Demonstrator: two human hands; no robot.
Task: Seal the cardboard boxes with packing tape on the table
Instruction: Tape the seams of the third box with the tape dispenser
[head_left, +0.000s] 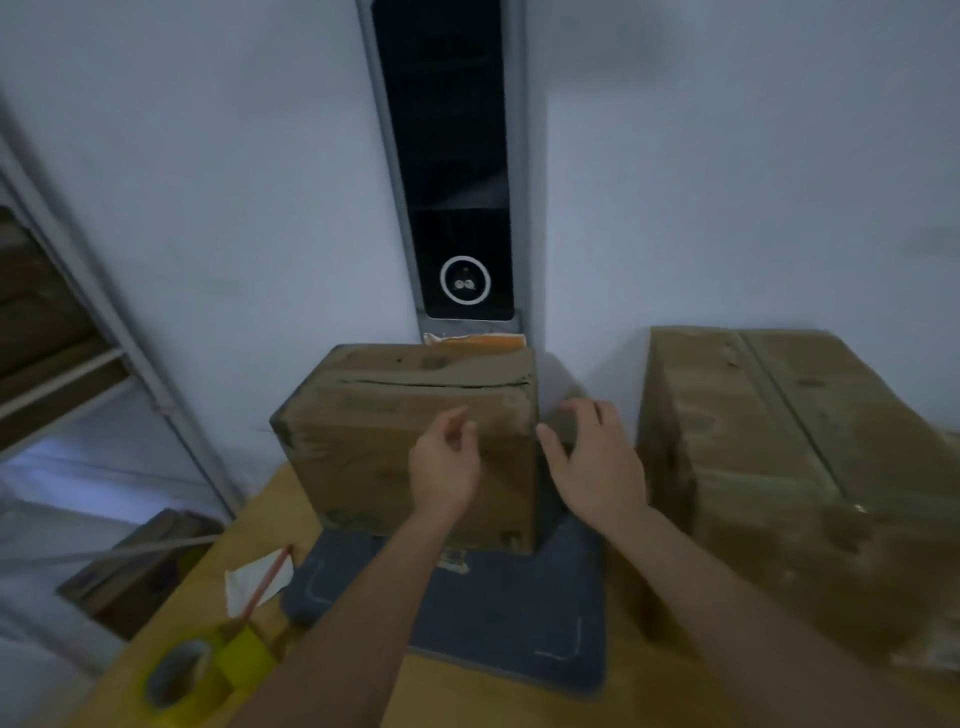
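A brown cardboard box (363, 441) stands on a dark grey mat (498, 618) in the middle of the wooden table (467, 696). Its top flaps are closed, with a dark seam running across the top. My left hand (444, 467) hovers in front of the box's near face, fingers apart and holding nothing. My right hand (597, 462) is at the box's right edge, fingers spread and empty. A yellow tape dispenser with a roll of packing tape (192, 675) lies at the table's near left corner. A larger cardboard box (779, 467) stands on the right.
A white paper slip and a pencil (262, 577) lie left of the mat. A dark narrow panel (452, 182) runs up the white wall behind the box. A metal shelf frame (104, 312) stands at the left, with another box (140, 566) on the floor below.
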